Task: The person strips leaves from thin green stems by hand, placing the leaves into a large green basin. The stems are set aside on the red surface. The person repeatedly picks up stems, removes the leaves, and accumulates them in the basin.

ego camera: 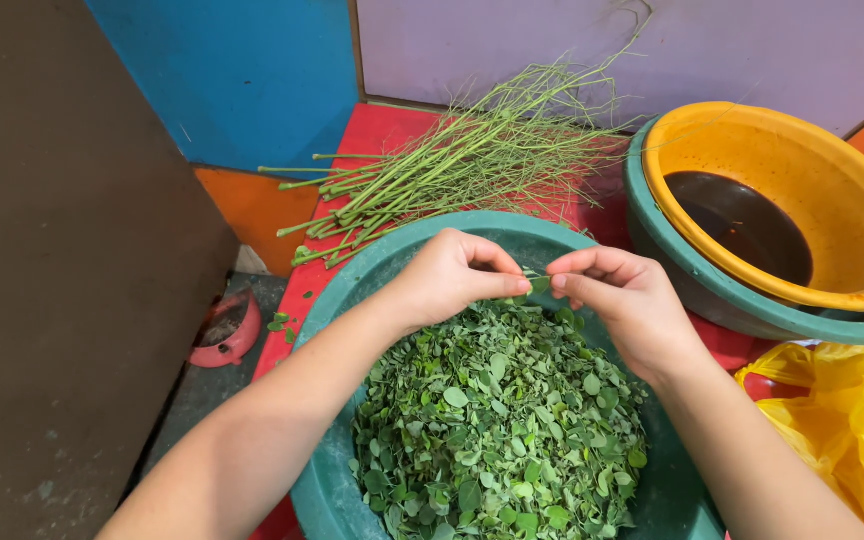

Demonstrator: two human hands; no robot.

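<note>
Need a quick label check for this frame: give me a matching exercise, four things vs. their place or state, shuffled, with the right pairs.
Things:
1. green basin
2. yellow bowl
3. bare stems
4. yellow plastic bag

Places or states:
A. piled on the red surface behind the basin
B. heaped with small plucked leaves
C. lower right corner, crumpled
D. nested in a green bowl, holding dark liquid

Pairs: 1-B, 2-D, 3-A, 4-C

Above the basin, the left hand and right hand pinch a small sprig between them.
</note>
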